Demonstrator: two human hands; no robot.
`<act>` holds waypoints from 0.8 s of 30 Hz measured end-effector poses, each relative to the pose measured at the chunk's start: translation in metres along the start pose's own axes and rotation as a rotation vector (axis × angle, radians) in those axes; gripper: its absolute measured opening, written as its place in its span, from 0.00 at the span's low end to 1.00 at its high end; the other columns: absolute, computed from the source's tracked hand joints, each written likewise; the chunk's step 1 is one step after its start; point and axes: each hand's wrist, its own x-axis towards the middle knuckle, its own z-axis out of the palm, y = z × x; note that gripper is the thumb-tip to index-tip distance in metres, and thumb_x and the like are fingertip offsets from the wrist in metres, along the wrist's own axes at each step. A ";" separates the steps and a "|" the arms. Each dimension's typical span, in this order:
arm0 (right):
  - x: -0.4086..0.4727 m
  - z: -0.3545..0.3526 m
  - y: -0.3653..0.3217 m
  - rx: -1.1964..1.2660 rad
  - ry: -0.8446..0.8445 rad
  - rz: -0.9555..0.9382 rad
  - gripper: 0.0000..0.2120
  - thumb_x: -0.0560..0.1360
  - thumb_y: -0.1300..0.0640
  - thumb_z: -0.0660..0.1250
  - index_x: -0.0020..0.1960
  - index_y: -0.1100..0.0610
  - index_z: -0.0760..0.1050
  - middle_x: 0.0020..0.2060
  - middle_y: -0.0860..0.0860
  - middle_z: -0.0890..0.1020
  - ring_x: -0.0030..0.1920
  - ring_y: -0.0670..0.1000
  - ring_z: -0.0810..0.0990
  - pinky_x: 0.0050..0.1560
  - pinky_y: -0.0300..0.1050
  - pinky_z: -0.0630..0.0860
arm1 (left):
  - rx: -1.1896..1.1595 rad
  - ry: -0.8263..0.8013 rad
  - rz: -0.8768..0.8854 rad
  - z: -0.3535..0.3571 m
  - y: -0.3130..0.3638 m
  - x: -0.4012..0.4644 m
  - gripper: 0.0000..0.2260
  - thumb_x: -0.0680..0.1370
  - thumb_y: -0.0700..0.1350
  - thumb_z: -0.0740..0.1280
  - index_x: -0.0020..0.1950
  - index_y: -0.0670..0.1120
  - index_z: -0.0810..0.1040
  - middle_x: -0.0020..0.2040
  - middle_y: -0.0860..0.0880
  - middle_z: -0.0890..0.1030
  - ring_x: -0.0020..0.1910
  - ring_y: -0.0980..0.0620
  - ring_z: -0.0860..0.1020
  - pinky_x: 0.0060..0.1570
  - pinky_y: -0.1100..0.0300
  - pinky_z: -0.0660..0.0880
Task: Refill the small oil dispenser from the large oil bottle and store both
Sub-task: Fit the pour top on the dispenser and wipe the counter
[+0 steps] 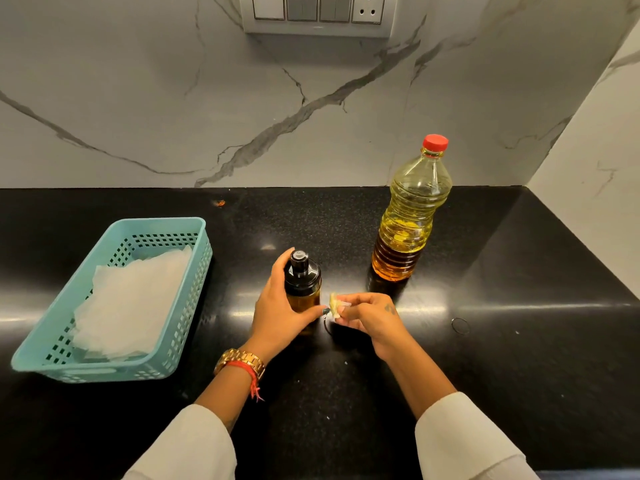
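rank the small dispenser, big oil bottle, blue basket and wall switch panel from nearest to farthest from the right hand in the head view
From the right hand:
1. Small dispenser, just to its left, gripped by the left hand.
2. Big oil bottle, behind it and slightly right, standing capped.
3. Blue basket, far left on the counter.
4. Wall switch panel, up on the back wall.

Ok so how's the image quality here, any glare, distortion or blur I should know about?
Head view: bright streaks of glare across the glossy black counter, strongest just right of the right hand; wide-angle lens bows the counter's back edge and leans the large oil bottle; the small oil dispenser and left hand look sharp.
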 end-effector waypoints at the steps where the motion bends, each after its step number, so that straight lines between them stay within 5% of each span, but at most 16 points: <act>1: -0.001 0.000 0.001 0.005 -0.003 -0.001 0.12 0.69 0.75 0.65 0.50 0.66 0.79 0.46 0.60 0.81 0.44 0.54 0.81 0.38 0.38 0.80 | -0.007 0.028 -0.018 0.003 -0.002 -0.001 0.45 0.62 0.48 0.79 0.71 0.59 0.56 0.68 0.54 0.69 0.65 0.56 0.68 0.63 0.58 0.66; 8: -0.003 0.005 0.004 0.001 -0.025 -0.013 0.11 0.70 0.74 0.66 0.51 0.66 0.79 0.44 0.58 0.81 0.44 0.52 0.81 0.38 0.38 0.80 | -0.005 0.086 -0.129 0.009 -0.006 0.003 0.30 0.63 0.47 0.78 0.62 0.49 0.70 0.56 0.50 0.79 0.56 0.51 0.77 0.53 0.60 0.71; 18: 0.006 0.010 0.011 0.054 0.119 -0.049 0.10 0.70 0.72 0.68 0.50 0.64 0.79 0.47 0.59 0.82 0.47 0.55 0.82 0.50 0.46 0.80 | -0.102 0.147 -0.194 -0.006 0.013 0.012 0.29 0.63 0.45 0.79 0.59 0.53 0.70 0.51 0.57 0.76 0.52 0.56 0.75 0.52 0.61 0.69; 24: -0.004 0.036 0.004 0.225 0.010 -0.108 0.12 0.71 0.74 0.64 0.45 0.59 0.80 0.42 0.57 0.83 0.48 0.55 0.82 0.51 0.45 0.79 | -0.123 0.164 -0.113 -0.014 0.042 0.020 0.28 0.62 0.45 0.79 0.59 0.50 0.72 0.49 0.55 0.77 0.50 0.56 0.76 0.48 0.63 0.69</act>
